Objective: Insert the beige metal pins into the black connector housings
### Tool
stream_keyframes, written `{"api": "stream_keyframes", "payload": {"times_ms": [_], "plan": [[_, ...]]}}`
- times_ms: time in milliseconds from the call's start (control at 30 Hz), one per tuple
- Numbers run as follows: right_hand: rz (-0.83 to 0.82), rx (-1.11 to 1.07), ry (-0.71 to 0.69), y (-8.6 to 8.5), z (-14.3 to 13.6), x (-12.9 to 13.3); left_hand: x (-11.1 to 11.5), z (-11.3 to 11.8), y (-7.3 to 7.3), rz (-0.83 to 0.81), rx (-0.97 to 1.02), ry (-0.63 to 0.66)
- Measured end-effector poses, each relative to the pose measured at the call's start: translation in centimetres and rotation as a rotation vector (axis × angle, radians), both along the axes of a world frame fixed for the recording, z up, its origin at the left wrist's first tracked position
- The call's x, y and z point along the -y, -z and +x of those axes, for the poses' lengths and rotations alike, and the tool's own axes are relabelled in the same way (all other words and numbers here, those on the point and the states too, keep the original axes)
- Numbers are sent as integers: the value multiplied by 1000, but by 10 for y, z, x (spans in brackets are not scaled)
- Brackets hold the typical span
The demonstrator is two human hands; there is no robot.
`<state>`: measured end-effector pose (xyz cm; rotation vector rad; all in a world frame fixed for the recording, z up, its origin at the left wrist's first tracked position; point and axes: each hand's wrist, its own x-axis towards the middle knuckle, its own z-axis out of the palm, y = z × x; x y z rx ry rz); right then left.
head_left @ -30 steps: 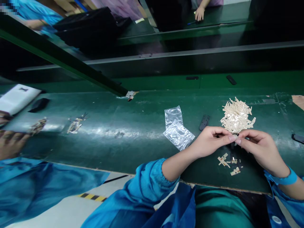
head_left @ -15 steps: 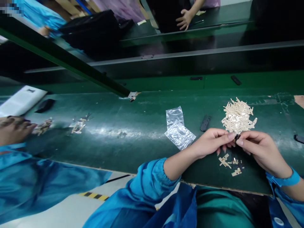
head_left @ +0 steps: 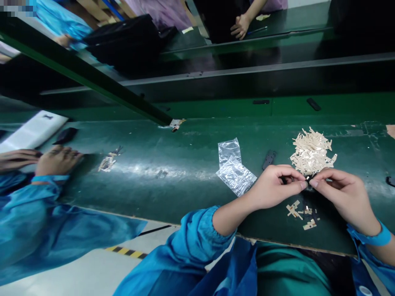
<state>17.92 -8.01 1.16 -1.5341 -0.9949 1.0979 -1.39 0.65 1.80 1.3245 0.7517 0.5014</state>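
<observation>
My left hand (head_left: 274, 187) and my right hand (head_left: 341, 193) meet fingertip to fingertip over the green belt (head_left: 173, 185), both pinching one small black part (head_left: 307, 179) between them. Just behind the fingers lies a heap of pale beige strips (head_left: 312, 151). Below the hands a few loose beige and black bits (head_left: 300, 211) rest on the belt. A flat black piece (head_left: 269, 159) lies left of the heap, beyond my left hand.
A crumpled clear plastic bag (head_left: 233, 168) lies left of my left hand. A co-worker's hand (head_left: 57, 160) in a blue sleeve works at the far left near a small pile of parts (head_left: 108, 161). Another person's hands (head_left: 240, 26) rest across the line.
My hands have stayed together on the small black part, fingers shifting slightly. The co-worker's hand at the left has moved right onto the belt. The hand across the line has shifted left.
</observation>
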Motion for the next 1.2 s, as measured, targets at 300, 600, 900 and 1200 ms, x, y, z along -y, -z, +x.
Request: {"api": "stream_keyframes", "payload": {"times_ms": [300, 600, 900, 1200], "plan": [[-73, -258, -160, 1, 5, 0, -12, -2, -1, -327, -14, 211], [-133, -308, -166, -12, -2, -5, -6, 2, 4, -440, -63, 327], [-139, -248, -110, -2, 7, -2, -55, -42, -6, 470, -768, -134], [-138, -219, -93, 4, 12, -3, -63, -46, 6, 376, -733, -152]]}}
